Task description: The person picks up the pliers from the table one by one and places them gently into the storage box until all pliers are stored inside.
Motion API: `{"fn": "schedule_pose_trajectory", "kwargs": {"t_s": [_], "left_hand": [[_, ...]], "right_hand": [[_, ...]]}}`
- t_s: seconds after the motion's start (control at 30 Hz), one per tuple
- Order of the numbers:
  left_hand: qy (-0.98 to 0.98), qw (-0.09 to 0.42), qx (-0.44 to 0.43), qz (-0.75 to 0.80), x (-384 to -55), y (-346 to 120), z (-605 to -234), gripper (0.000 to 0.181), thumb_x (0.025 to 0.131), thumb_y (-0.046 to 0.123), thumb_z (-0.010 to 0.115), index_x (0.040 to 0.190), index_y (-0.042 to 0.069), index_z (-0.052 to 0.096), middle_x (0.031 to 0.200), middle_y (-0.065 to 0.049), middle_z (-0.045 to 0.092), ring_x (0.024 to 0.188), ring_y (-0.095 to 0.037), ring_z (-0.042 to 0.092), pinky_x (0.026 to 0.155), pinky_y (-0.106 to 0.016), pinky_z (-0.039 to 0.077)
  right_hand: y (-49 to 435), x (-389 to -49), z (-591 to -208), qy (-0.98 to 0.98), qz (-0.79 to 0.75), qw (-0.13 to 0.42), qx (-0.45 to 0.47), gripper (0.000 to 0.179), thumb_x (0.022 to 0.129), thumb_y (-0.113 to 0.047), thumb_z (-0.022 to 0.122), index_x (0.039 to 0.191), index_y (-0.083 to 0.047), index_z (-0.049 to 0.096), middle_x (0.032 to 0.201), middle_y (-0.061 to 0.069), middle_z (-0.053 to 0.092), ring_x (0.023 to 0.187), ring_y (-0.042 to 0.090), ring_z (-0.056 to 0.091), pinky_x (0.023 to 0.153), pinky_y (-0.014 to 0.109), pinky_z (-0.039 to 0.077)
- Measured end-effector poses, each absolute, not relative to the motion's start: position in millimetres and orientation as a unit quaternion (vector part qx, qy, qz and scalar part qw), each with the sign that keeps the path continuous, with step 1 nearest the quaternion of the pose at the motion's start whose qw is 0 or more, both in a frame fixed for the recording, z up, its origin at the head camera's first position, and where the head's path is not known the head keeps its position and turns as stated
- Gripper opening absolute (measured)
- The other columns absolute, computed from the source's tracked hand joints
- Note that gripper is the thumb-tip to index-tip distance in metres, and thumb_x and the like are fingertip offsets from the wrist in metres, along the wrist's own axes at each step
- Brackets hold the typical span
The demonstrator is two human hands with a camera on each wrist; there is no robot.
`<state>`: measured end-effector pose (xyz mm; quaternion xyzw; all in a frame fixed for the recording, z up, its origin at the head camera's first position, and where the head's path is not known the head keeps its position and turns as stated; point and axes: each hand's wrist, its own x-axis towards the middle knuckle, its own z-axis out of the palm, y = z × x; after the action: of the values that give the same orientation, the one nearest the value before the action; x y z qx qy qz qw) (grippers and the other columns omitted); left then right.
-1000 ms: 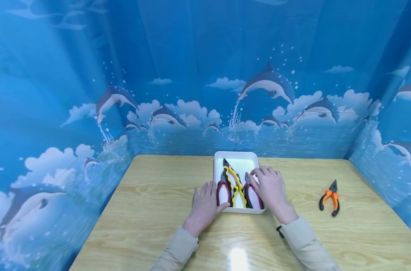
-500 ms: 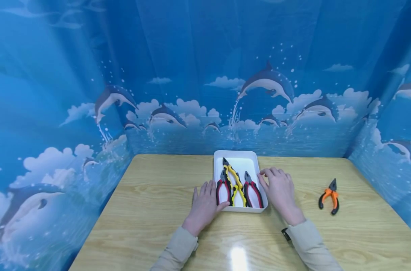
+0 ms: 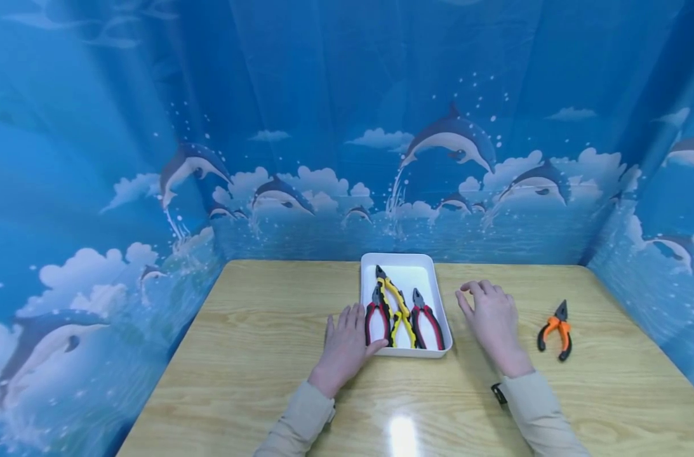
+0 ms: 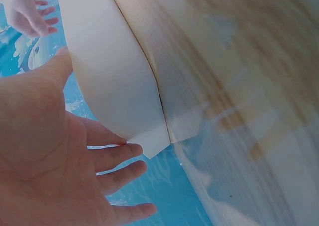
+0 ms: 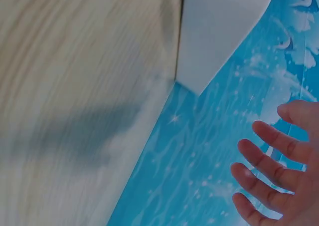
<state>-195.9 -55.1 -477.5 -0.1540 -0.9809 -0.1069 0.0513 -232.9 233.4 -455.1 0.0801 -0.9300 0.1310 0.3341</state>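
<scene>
A white tray (image 3: 406,270) stands at the back middle of the table. In it lie yellow-and-black pliers (image 3: 400,311), flanked by red-and-black pliers (image 3: 378,317) on the left and another red-and-black pair of pliers (image 3: 427,320) on the right. My left hand (image 3: 347,346) rests against the tray's left side, thumb over its front left corner; the left wrist view has the left hand (image 4: 65,151) with straight fingers along the tray wall (image 4: 114,61). Right of the tray, my right hand (image 3: 492,320) hovers with nothing in it. Its fingers are loosely bent in the right wrist view.
Orange-and-black pliers (image 3: 558,330) lie on the wooden table (image 3: 255,355), right of my right hand. A blue curtain (image 3: 324,127) printed with dolphins hangs behind the table and along both sides.
My right hand has drawn away from the right-hand red-and-black pliers, over the tray's edge and off to the right. The left hand and the pliers in the tray stay where they were.
</scene>
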Motion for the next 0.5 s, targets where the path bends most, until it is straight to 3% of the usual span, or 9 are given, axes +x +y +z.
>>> {"fn": "schedule_pose_trajectory", "kwargs": {"t_s": [0.13, 0.3, 0.5], "left_hand": [[-0.982, 0.046, -0.151, -0.107, -196, -55, -477, 0.088, 0.098, 0.063, 0.05, 0.154, -0.004, 0.036, 0.158, -0.022, 0.038, 0.146, -0.038, 0.036, 0.115, -0.064, 0.03], [-0.981, 0.047, -0.153, -0.111, -196, -55, -476, 0.088, 0.098, 0.063, 0.05, 0.154, -0.004, 0.036, 0.158, -0.022, 0.038, 0.146, -0.038, 0.036, 0.115, -0.064, 0.03], [-0.981, 0.049, -0.152, -0.108, -196, -55, -478, 0.089, 0.098, 0.064, 0.049, 0.154, -0.004, 0.036, 0.158, -0.022, 0.038, 0.146, -0.038, 0.037, 0.115, -0.064, 0.031]], "right_hand": [[250, -231, -455, -0.943, 0.118, 0.305, 0.055, 0.025, 0.094, -0.022, 0.072, 0.103, 0.001, 0.07, 0.096, 0.025, 0.068, 0.084, 0.045, 0.063, 0.067, 0.057, 0.048], [278, -225, -458, -0.971, 0.089, 0.22, 0.019, 0.039, 0.096, -0.023, 0.069, 0.117, 0.009, 0.063, 0.105, 0.034, 0.061, 0.093, 0.052, 0.057, 0.067, 0.06, 0.047], [312, -221, -465, -0.986, 0.067, 0.155, -0.003, 0.048, 0.097, -0.024, 0.064, 0.121, 0.016, 0.055, 0.108, 0.04, 0.054, 0.095, 0.057, 0.053, 0.07, 0.065, 0.045]]}}
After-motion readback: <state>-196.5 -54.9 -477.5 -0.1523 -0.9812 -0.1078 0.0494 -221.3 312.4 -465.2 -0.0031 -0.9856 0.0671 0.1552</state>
